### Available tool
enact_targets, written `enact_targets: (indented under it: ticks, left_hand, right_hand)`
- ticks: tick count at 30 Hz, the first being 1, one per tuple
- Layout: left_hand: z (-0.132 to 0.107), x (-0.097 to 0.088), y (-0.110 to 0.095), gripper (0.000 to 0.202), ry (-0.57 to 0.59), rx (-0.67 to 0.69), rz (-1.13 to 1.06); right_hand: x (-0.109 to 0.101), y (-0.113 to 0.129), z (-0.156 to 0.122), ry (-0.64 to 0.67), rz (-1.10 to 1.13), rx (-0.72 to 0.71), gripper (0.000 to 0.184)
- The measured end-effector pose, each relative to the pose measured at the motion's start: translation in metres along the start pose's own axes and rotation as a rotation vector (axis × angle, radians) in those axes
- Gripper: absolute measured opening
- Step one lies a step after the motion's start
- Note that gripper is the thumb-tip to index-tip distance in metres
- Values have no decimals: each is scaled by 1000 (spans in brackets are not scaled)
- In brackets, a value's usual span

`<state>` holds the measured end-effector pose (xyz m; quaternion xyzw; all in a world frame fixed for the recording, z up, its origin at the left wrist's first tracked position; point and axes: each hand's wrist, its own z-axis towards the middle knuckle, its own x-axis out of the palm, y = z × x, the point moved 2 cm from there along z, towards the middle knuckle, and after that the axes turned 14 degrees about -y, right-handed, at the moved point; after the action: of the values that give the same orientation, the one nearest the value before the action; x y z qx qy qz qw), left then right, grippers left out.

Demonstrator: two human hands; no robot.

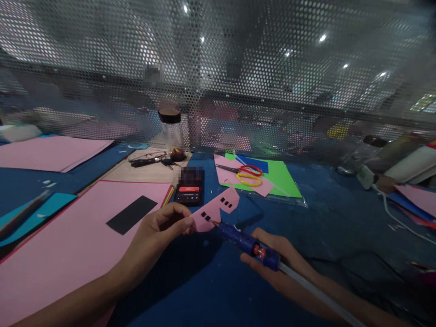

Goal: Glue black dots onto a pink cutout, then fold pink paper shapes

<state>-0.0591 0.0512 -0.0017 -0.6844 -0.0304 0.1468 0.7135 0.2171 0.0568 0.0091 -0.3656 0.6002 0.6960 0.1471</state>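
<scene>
My left hand (163, 229) pinches a pink paper cutout (216, 208) with small black squares on it, held above the blue table (327, 222). My right hand (284, 263) grips a blue glue gun (248, 244) with a clear glue stick trailing out of its back. The gun's tip touches the lower edge of the cutout near the left hand's thumb.
A large pink sheet (64, 240) with a black rectangle (131, 214) lies at left. Behind the cutout sits a phone (190, 192). Red-and-yellow scissors (247, 175) rest on green paper (282, 179). A jar (171, 127), keys and glasses stand by the perforated metal screen (238, 68). A white cable (391, 213) runs at right.
</scene>
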Motion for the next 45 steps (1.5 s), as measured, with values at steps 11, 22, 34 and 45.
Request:
enact_targets:
  ticks: [11,22,34,45]
  left_hand:
    - [-1,0,-3,21,14,6,3]
    - [0,0,0,20,12,11,-4]
    - [0,0,-1,20,9,8,-11]
    - [2,-1,0,20,19,-9,-38]
  right_hand:
    - [-1,3,0,-7,4,3,25]
    - [-1,1,-1,-20,12,-19,26]
    - [0,1,-1,-47,7,-49,25]
    - [1,-7,-5,-43,215,42,26]
